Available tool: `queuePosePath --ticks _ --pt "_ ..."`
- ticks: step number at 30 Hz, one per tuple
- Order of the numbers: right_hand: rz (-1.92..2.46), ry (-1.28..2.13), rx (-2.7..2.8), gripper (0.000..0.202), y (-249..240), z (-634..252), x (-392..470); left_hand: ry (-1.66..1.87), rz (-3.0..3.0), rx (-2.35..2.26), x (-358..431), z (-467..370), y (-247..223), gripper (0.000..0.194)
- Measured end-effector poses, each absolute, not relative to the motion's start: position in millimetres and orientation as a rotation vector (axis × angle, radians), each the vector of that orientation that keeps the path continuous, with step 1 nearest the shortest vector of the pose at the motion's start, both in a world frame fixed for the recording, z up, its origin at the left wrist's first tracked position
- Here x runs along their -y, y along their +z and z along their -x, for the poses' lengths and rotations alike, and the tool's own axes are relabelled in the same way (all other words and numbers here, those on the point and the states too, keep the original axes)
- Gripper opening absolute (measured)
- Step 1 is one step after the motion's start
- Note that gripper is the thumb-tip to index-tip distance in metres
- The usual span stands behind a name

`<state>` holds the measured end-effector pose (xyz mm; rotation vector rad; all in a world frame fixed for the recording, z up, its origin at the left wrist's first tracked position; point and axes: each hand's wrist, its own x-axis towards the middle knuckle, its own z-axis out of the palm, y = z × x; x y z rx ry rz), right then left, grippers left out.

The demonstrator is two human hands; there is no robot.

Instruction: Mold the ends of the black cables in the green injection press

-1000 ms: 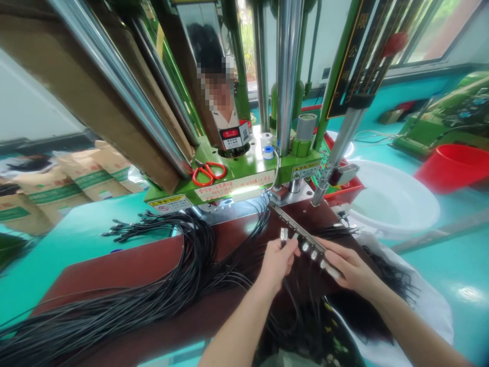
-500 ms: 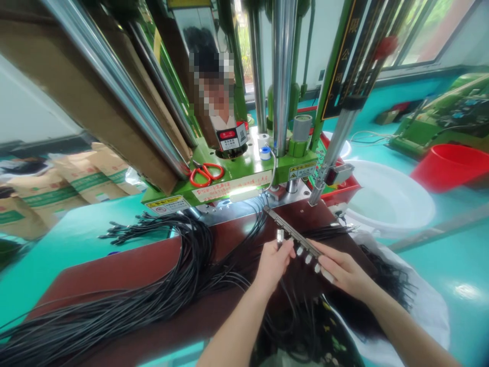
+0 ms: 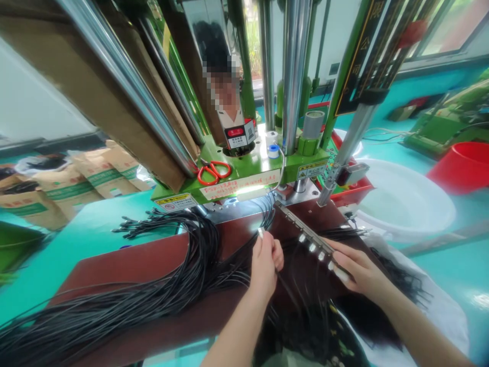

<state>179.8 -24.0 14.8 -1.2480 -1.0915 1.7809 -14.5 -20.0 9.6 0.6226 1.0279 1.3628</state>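
Note:
My left hand point(image 3: 266, 260) is closed on a cable connector point(image 3: 261, 232), whose silvery end sticks up past the fingertips. To its right my right hand point(image 3: 353, 267) grips the near end of a long metal bar point(image 3: 303, 227). Several white and silvery connectors point(image 3: 312, 248) sit along the near side of that bar, with black cables hanging below them. The far end of the bar lies close to the machine's lower plate. A thick bundle of black cables point(image 3: 194, 255) stretches over the brown table point(image 3: 126, 262) to the left.
A green machine point(image 3: 244, 168) with steel columns stands behind the table, red-handled scissors point(image 3: 214, 172) on its ledge. Behind its guard shows a person with a blurred face. White tub point(image 3: 412, 196) and red bucket point(image 3: 464, 168) are on the right; paper sacks point(image 3: 91, 173) are at left.
My left hand has moved left, away from the bar, with the connector in it. My right hand still holds the bar. The whole view has shifted slightly.

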Motion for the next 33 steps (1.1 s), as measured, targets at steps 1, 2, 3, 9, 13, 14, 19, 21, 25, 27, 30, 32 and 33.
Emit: queuePosePath --ticks 1,2,3,9,13,14,19,21,25,27,30,32,33 --pt "1.265 1.784 1.104 0.056 15 -181 24 1.32 -0.58 -1.0 21 15 12 0.036" --pt "1.277 1.788 1.126 0.057 14 -182 23 1.26 -0.567 -0.998 23 15 14 0.035" --pt "1.28 1.795 1.156 0.058 13 -183 23 1.196 -0.58 -1.012 23 15 15 0.033" --pt "1.211 1.848 1.319 0.057 4 -189 19 1.034 -0.759 -1.075 19 10 9 0.034" --pt "1.209 1.829 1.378 0.059 2 -189 19 1.029 -0.698 -1.077 16 11 5 0.037" --pt "1.207 1.816 1.396 0.06 3 -188 19 1.032 -0.684 -1.07 15 12 4 0.037" --pt "1.209 1.639 1.579 0.054 11 -184 19 1.072 -0.63 -1.067 17 14 2 0.037" --pt "1.197 1.598 1.634 0.052 13 -184 19 1.069 -0.639 -1.069 18 15 2 0.037" --pt "1.205 1.685 1.594 0.057 10 -185 19 1.035 -0.775 -1.123 18 18 2 0.04" --pt "1.205 1.746 1.545 0.061 8 -187 19 1.032 -0.85 -1.187 19 21 3 0.045" --pt "1.222 1.769 1.507 0.061 7 -188 17 1.04 -0.972 -1.246 19 24 2 0.046" --pt "1.239 1.755 1.506 0.059 7 -189 16 1.045 -1.041 -1.262 19 24 0 0.046" --pt "1.243 1.742 1.508 0.057 7 -190 16 1.047 -1.054 -1.269 19 24 0 0.046"
